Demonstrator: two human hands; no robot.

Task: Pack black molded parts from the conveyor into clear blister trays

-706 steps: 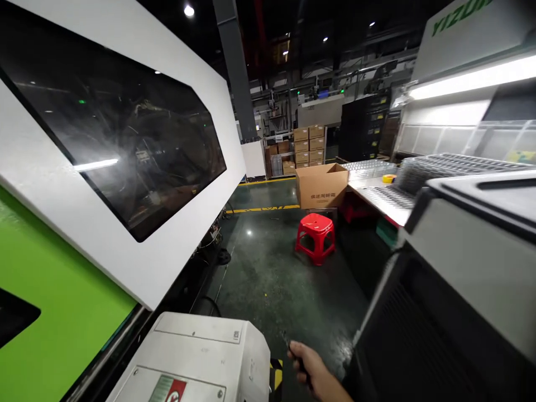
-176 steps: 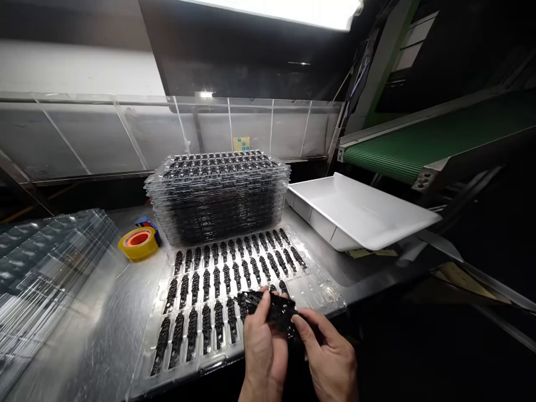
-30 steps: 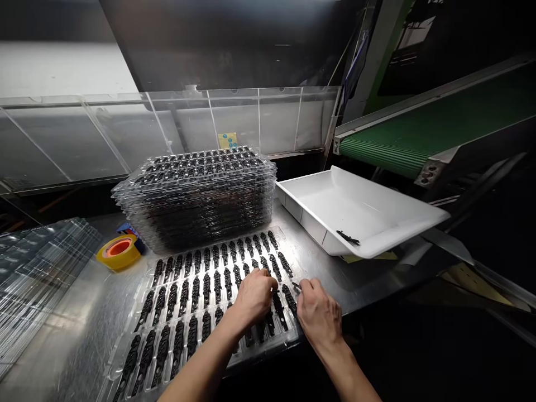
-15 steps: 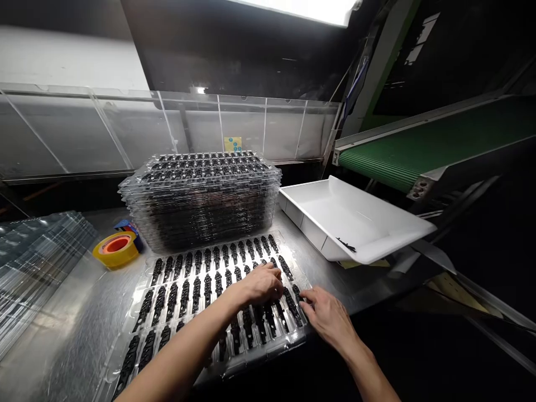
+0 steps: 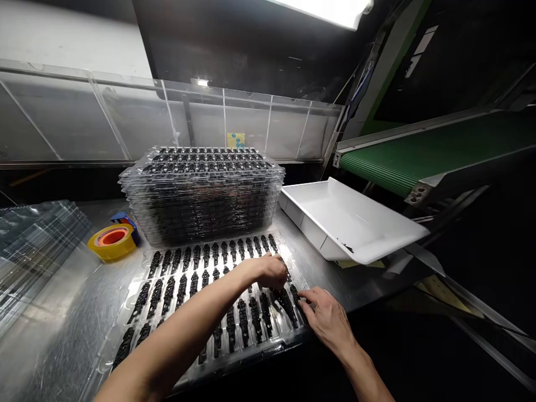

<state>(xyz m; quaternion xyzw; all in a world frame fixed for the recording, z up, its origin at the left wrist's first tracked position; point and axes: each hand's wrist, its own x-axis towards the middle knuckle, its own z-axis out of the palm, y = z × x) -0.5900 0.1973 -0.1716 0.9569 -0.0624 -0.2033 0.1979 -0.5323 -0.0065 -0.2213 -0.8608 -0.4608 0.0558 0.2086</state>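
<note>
A clear blister tray (image 5: 138, 282) lies on the steel table, its pockets filled with rows of small black plastic parts (image 5: 184, 279). My left hand (image 5: 272, 271) reaches across it, fingers curled down onto the parts at the tray's right side. My right hand (image 5: 326, 318) rests at the tray's near right corner, fingertips touching the last column of parts. I cannot see whether either hand holds a part.
A tall stack of filled clear trays (image 5: 201, 190) stands behind. A white bin (image 5: 355, 223) with one black part sits to the right, under a green conveyor (image 5: 427, 151). Yellow tape roll (image 5: 111, 241) and empty clear trays (image 5: 29, 251) lie at the left.
Both hands have shifted slightly along the tray's right side; my left hand moved a little farther back, my right stayed at the near corner. The camera tilted a bit.
</note>
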